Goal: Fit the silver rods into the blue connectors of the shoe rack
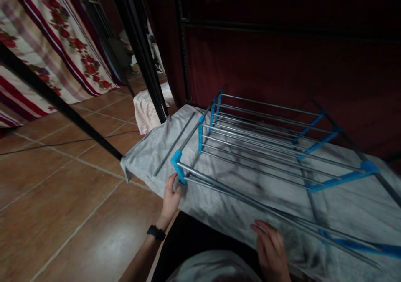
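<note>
A rack of grey metal tubes (250, 156) with blue plastic connectors lies on a grey cloth. My left hand (172, 194) is at its near left corner, fingers curled against the lower end of a blue connector (178, 165). Part of that grip is hidden. Two long rods run from this connector toward the lower right and lie loosely crossed, ending near another blue piece (347, 243). Below those rods is my right hand (270, 248), fingers apart and slightly bent, holding nothing. A separate grey tube (173, 144) rests on the cloth left of the rack.
The grey cloth (140, 156) covers a low surface with black metal posts (144, 52) around it. A dark red curtain (282, 69) hangs behind. Brown floor tiles (78, 198) with a black cable (72, 141) lie to the left, by a floral curtain (59, 31).
</note>
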`<act>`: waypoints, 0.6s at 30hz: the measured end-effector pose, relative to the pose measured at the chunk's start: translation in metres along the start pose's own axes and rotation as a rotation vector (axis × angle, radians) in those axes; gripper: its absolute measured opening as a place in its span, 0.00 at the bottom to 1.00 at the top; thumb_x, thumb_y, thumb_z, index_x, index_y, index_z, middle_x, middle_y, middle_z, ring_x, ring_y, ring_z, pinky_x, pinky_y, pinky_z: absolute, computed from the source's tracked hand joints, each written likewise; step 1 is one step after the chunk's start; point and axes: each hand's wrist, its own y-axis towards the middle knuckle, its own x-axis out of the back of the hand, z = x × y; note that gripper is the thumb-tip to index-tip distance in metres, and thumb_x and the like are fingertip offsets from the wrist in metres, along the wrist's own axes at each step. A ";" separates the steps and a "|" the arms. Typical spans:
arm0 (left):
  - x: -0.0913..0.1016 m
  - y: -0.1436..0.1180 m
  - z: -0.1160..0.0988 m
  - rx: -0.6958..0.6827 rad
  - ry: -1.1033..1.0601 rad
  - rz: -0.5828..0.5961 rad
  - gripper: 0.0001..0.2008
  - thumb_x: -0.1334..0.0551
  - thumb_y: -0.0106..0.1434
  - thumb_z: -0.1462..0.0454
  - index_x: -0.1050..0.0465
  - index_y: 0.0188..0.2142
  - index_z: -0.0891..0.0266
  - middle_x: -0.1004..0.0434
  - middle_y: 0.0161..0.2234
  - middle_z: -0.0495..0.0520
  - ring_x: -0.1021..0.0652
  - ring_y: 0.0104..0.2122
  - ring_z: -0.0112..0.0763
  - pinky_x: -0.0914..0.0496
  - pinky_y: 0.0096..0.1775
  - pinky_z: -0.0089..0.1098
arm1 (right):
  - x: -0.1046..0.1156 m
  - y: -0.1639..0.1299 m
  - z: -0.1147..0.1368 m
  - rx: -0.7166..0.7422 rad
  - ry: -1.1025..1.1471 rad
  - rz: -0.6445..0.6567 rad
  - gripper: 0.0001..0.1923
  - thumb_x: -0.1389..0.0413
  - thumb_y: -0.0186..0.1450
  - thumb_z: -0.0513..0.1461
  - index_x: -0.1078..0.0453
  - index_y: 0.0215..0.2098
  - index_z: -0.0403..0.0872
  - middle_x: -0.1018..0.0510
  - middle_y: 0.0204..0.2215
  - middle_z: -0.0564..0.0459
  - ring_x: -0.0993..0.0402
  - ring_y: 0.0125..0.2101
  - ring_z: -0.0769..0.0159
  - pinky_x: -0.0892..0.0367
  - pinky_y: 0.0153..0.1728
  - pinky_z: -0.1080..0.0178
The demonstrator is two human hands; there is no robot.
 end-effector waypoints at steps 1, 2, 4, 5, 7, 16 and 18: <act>-0.002 -0.004 -0.007 0.023 -0.030 0.011 0.25 0.43 0.61 0.65 0.33 0.58 0.62 0.27 0.57 0.60 0.28 0.59 0.43 0.36 0.63 0.48 | 0.002 0.016 0.011 0.024 0.008 -0.005 0.21 0.51 0.70 0.31 0.32 0.57 0.52 0.24 0.51 0.48 0.27 0.50 0.58 0.33 0.49 0.55; -0.004 -0.006 -0.014 0.042 -0.059 0.025 0.26 0.42 0.61 0.64 0.34 0.59 0.61 0.27 0.57 0.60 0.29 0.59 0.43 0.37 0.63 0.48 | 0.004 0.033 0.021 0.040 0.006 -0.019 0.21 0.52 0.70 0.30 0.32 0.57 0.53 0.24 0.52 0.48 0.28 0.51 0.57 0.34 0.51 0.53; -0.006 -0.005 -0.026 0.061 -0.112 0.039 0.27 0.39 0.61 0.61 0.34 0.60 0.61 0.27 0.58 0.60 0.29 0.60 0.44 0.38 0.64 0.48 | 0.005 0.064 0.035 0.042 -0.012 -0.011 0.22 0.51 0.70 0.30 0.33 0.59 0.52 0.25 0.54 0.47 0.29 0.54 0.55 0.36 0.55 0.50; -0.007 -0.003 -0.031 0.068 -0.136 0.033 0.27 0.38 0.61 0.60 0.35 0.60 0.60 0.28 0.58 0.60 0.30 0.61 0.44 0.39 0.64 0.49 | 0.004 0.077 0.039 0.047 -0.010 0.003 0.22 0.51 0.70 0.30 0.34 0.60 0.51 0.25 0.55 0.47 0.29 0.53 0.56 0.36 0.55 0.50; -0.006 0.003 -0.037 0.083 -0.186 -0.003 0.30 0.36 0.60 0.59 0.36 0.62 0.60 0.29 0.60 0.61 0.31 0.62 0.46 0.41 0.65 0.51 | 0.003 0.095 0.044 0.060 0.021 0.041 0.24 0.52 0.70 0.30 0.35 0.62 0.52 0.25 0.55 0.48 0.28 0.52 0.58 0.35 0.55 0.51; 0.017 0.010 -0.080 -0.048 -0.287 -0.186 0.34 0.35 0.62 0.60 0.41 0.67 0.56 0.36 0.65 0.62 0.30 0.61 0.45 0.36 0.62 0.49 | -0.007 0.075 0.054 -0.413 0.488 0.007 0.20 0.52 0.72 0.37 0.31 0.59 0.57 0.25 0.56 0.51 0.28 0.56 0.59 0.33 0.57 0.54; 0.027 0.003 -0.095 -0.188 -0.161 -0.320 0.33 0.35 0.62 0.62 0.39 0.65 0.58 0.34 0.63 0.63 0.30 0.61 0.46 0.36 0.62 0.51 | -0.005 0.068 0.052 -0.641 0.650 -0.059 0.16 0.50 0.71 0.40 0.27 0.54 0.56 0.23 0.52 0.50 0.25 0.50 0.59 0.30 0.53 0.56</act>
